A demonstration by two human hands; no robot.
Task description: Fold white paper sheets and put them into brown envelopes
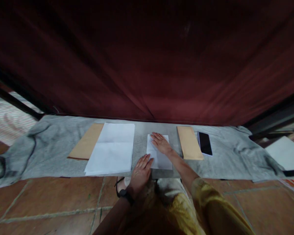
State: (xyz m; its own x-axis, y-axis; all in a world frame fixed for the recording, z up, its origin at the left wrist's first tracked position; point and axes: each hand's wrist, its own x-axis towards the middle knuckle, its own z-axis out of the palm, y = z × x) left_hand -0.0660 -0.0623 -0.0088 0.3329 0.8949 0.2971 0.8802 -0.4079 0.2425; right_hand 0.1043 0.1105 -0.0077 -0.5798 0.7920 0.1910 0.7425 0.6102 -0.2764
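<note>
A narrow white sheet of paper (159, 161), seemingly folded, lies on the grey cloth before me. Across its upper part my right hand (159, 142) rests flat, fingers stretched toward the top left edge. My left hand (142, 169), a dark watch on its wrist, lies at the lower left edge with its fingers out flat and the tips touching the paper. To the left is a stack of larger white paper (112, 150) with a crease across it, partly over brown envelopes (85, 142). On the right lies a narrow brown envelope stack (189, 143).
A dark-screened phone (205, 143) lies right of the brown envelopes. The grey cloth (56, 147) covers a long narrow surface and is wrinkled at both ends. Behind it hangs a dark red curtain (147, 71). Tiled floor (63, 199) shows along the near edge.
</note>
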